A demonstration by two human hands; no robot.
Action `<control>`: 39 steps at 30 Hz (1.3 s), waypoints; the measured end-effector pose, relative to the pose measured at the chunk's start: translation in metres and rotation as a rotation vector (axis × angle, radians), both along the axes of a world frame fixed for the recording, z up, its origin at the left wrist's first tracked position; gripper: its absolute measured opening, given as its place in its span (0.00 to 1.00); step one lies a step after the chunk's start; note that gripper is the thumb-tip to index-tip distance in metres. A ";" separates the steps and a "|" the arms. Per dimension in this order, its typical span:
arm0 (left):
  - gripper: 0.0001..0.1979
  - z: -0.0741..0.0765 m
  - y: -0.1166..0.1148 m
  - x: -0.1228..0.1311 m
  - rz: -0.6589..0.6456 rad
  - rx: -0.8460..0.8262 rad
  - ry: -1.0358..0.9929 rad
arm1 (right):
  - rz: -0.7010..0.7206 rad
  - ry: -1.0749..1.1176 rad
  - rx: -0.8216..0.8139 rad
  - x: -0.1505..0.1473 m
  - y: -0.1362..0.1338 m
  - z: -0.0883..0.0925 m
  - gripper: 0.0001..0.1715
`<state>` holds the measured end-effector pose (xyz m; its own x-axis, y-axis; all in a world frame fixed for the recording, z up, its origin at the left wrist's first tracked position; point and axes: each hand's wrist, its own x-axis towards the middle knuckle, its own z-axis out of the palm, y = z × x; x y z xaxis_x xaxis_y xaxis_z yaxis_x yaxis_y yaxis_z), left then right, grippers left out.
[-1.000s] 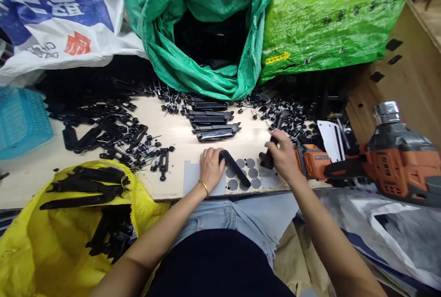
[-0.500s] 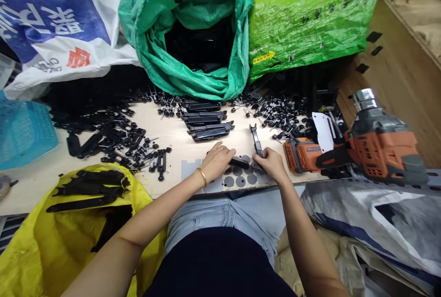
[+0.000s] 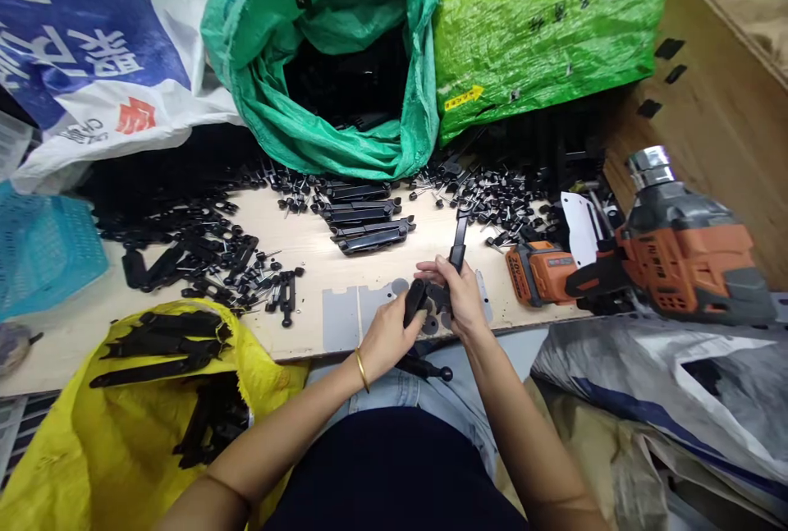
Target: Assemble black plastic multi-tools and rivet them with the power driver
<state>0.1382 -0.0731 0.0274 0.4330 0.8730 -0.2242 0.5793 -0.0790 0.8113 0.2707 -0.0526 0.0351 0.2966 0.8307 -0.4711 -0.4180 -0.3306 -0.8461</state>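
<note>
Both my hands are close together over the front edge of the work table. My left hand (image 3: 389, 340), with a gold bangle at its wrist, is closed around a short black plastic piece (image 3: 414, 303). Just below it, a black arm with a ball end (image 3: 424, 367) juts out over my lap; whether those fingers hold it too I cannot tell. In my right hand (image 3: 463, 299) a long black plastic arm (image 3: 459, 240) stands out away from me. Beneath the hands lies a grey sheet with round discs (image 3: 341, 319), partly covered. Several similar black arms (image 3: 373, 236) lie stacked beyond.
Loose black knobs with metal pins (image 3: 505, 196) and more black parts (image 3: 209, 244) cover the table. An orange power tool (image 3: 683, 256) lies right. A green sack (image 3: 246, 96) stands behind, a yellow sack (image 3: 80, 441) at front left, a blue basket (image 3: 55, 248) far left.
My left hand has come down and closed on the short black piece. My right hand has moved up slightly with its black arm, which now tilts the other way. The ball-ended arm has come into view.
</note>
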 end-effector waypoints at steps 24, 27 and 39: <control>0.11 0.043 -0.026 -0.018 -0.103 0.257 0.180 | 0.079 -0.207 0.171 -0.011 -0.030 0.041 0.15; 0.12 0.046 -0.029 -0.017 -0.076 0.258 0.219 | 0.082 -0.138 0.143 -0.016 -0.029 0.044 0.15; 0.11 0.030 -0.033 -0.016 -0.126 0.117 0.138 | 0.290 0.150 -0.112 -0.012 -0.018 0.025 0.23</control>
<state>0.1225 -0.1060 0.0576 0.5129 0.8374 -0.1891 0.6639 -0.2473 0.7057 0.2588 -0.0707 0.0601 -0.0238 0.8107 -0.5849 -0.4100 -0.5415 -0.7339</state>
